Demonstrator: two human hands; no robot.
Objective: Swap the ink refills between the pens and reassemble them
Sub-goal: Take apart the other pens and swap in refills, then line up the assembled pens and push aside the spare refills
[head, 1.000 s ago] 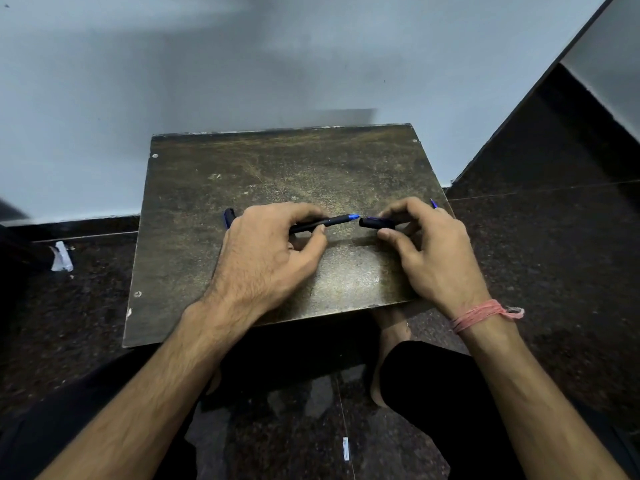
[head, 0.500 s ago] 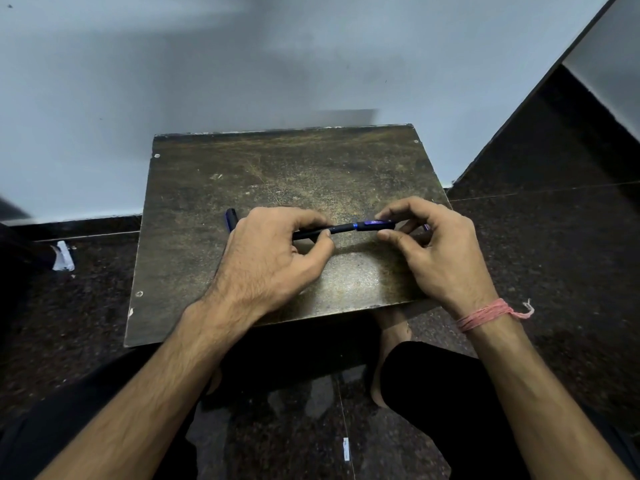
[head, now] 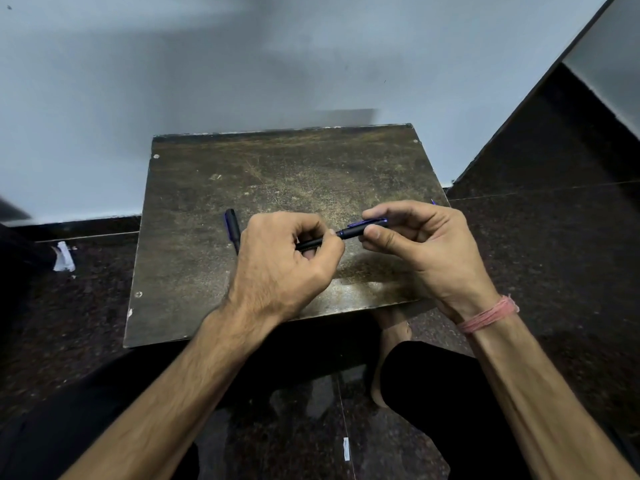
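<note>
- Your left hand (head: 280, 261) is curled, thumb and forefinger pinching the black barrel of a pen (head: 341, 233) that runs between your two hands, held just above the table top (head: 277, 174).
- Your right hand (head: 419, 244) pinches the other end of that pen — the capped part with a blue clip (head: 367, 222) along its upper side — between thumb and forefinger, the other fingers folded loosely behind.
- The barrel and the capped part meet in one straight line in the gap between your thumbs; whether they are fully seated you cannot tell from here.
- A second black pen piece (head: 232, 227) with a blue strip down its side lies on the table just beyond your left hand's knuckles, its near end hidden by that hand.
- A small blue tip (head: 433, 201) pokes out past the far side of your right hand, close to the table's right edge; what it belongs to is too small to tell.
- A pink thread band (head: 486, 315) is wound around your right wrist.
- A bare foot (head: 393, 327) shows under the table's near edge, below your right hand, on the dark speckled floor (head: 554, 254).
- A scrap of white paper (head: 64, 257) lies on the floor well off to the left of your left hand — near the base of the pale wall (head: 242, 64).
</note>
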